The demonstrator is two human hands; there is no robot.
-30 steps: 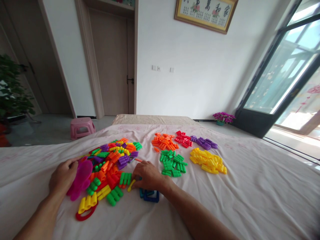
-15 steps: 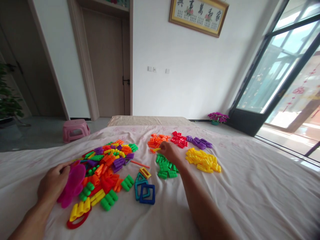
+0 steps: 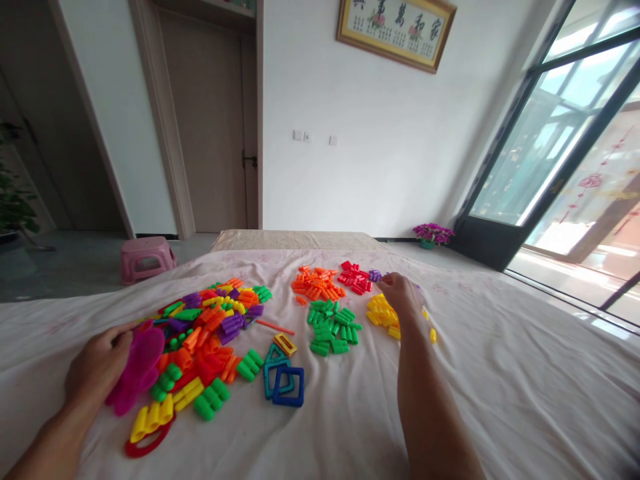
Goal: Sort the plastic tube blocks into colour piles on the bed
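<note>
On the left, my left hand (image 3: 97,367) is closed on the edge of a flat, wavy-edged magenta plastic piece (image 3: 137,370). That piece leans beside a mixed heap of building blocks (image 3: 210,353) in orange, green, yellow, purple and red. My right hand (image 3: 399,293) is over the back of a pile of yellow blocks (image 3: 383,312), its fingers pinched together. Whatever lies between those fingertips is hidden. The hand and forearm cover part of the yellow pile and most of the purple blocks (image 3: 375,275). Green blocks (image 3: 333,327), orange blocks (image 3: 317,283) and red blocks (image 3: 355,277) lie in separate piles.
Blue frame-shaped tiles (image 3: 289,405) and a yellow frame tile (image 3: 285,344) lie in the middle of the pale cloth (image 3: 350,413). A thin orange stick (image 3: 275,327) points out of the mixed heap. Beyond the cloth's left side stands a pink stool (image 3: 147,257).
My right hand has moved right, from beside the orange and green piles to the yellow pile. The yellow block that showed in its fingers is out of sight. My left hand keeps its hold.
</note>
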